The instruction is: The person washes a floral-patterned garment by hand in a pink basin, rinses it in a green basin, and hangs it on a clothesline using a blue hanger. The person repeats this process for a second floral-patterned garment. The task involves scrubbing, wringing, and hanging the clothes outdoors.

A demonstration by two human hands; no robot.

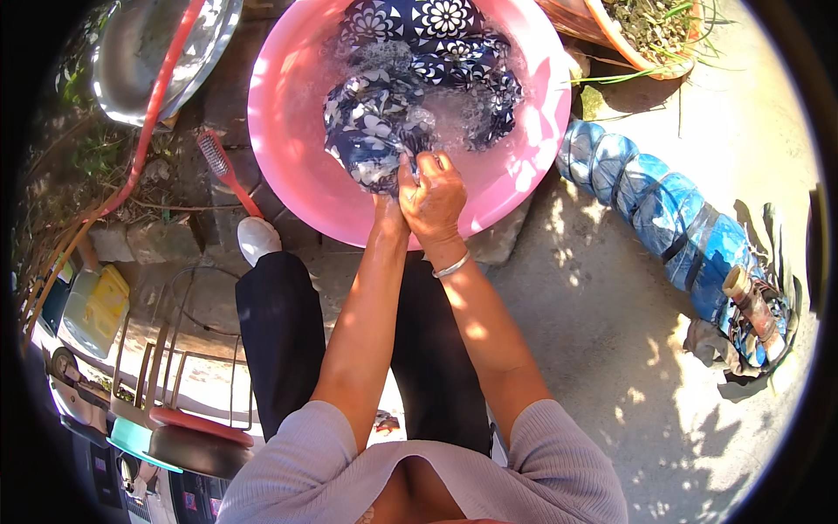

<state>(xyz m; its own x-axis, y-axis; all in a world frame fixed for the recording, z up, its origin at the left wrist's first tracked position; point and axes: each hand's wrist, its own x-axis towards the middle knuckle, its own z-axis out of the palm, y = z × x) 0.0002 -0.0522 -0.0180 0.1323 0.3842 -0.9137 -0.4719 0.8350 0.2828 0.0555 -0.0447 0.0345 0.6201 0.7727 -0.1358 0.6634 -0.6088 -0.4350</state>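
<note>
The right hand (pixel 436 199) is clutching wet, floral-printed fabric (pixel 371 127), a round pink basin (pixel 292 113) lying beneath, left hand (pixel 389 208) grip being unclear.

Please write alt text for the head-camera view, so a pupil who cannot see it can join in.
A person's bare hands meet at wet dark-blue cloth with white floral patterns, in a round pink basin of bubbly water. Left of the basin is a red-handled brush; to the right, a long blue wrapped bundle lies on sunlit ground.
</note>
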